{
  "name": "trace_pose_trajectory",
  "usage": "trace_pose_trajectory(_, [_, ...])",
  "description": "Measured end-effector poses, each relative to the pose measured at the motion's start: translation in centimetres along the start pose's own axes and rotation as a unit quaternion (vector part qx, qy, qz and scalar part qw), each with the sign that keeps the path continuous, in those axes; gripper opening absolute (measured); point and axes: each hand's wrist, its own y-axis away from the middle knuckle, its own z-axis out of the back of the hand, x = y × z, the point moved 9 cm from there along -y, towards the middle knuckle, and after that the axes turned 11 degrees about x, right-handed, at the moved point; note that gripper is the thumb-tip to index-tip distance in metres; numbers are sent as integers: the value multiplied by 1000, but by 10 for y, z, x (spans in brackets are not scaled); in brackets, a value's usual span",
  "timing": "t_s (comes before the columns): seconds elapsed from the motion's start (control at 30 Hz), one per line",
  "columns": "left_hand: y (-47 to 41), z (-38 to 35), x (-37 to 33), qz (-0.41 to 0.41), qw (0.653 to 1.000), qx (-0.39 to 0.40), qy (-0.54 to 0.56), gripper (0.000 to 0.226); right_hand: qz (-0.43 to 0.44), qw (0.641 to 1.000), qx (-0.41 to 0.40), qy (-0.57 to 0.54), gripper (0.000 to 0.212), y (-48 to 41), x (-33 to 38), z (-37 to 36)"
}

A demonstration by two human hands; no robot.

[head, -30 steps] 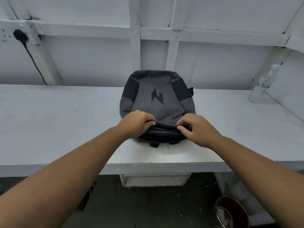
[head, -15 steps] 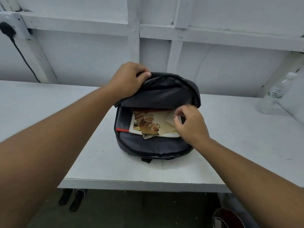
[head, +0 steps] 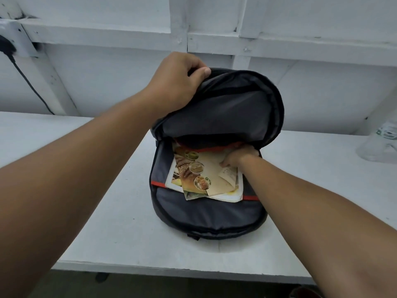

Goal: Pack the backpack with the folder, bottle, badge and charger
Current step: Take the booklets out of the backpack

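A dark grey backpack (head: 206, 214) lies flat on the white table with its front flap (head: 232, 108) lifted. My left hand (head: 174, 80) grips the flap's top edge and holds it up. Inside lie printed papers with food pictures (head: 199, 175) on a white folder-like sheet. My right hand (head: 238, 158) reaches into the opening with curled fingers on the papers' upper right; what it holds is hidden under the flap. A clear plastic bottle (head: 382, 145) stands at the far right edge of the view.
The white table (head: 111, 239) has its front edge near me. A white framed wall rises behind. A black plug and cable (head: 23, 74) hang at the far left wall. Dark floor lies below the table.
The backpack was shut a second ago. My left hand lifted the flap higher, and my right hand moved deeper inside, onto the papers.
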Motion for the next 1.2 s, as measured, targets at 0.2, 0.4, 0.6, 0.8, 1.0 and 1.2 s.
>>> trace_pose_trajectory(0.2, [-9, 6, -4, -8, 1000, -2, 8, 23, 84, 975, 81, -188, 56, -5, 11, -6])
trace_pose_trajectory(0.4, [-13, 10, -6, -10, 1000, -12, 22, 24, 22, 927, 60, -370, 16, -6, -17, 3])
trace_pose_trajectory(0.6, [-20, 15, -5, -7, 999, -11, 35, 24, 19, 910, 104, -401, 9, -2, -14, -3])
trace_pose_trajectory(0.8, [-21, 18, -2, -2, 999, -19, 50, 26, 29, 880, 131, -455, 16, 15, -15, -16])
trace_pose_trajectory(1.0, [-16, 25, 4, -3, 998, -37, 46, 26, 26, 839, 143, -524, 13, 45, -29, -30])
trace_pose_trajectory(1.2, [-8, 29, 8, -13, 998, -54, 36, 27, 35, 827, 139, -543, 29, 93, -53, -43])
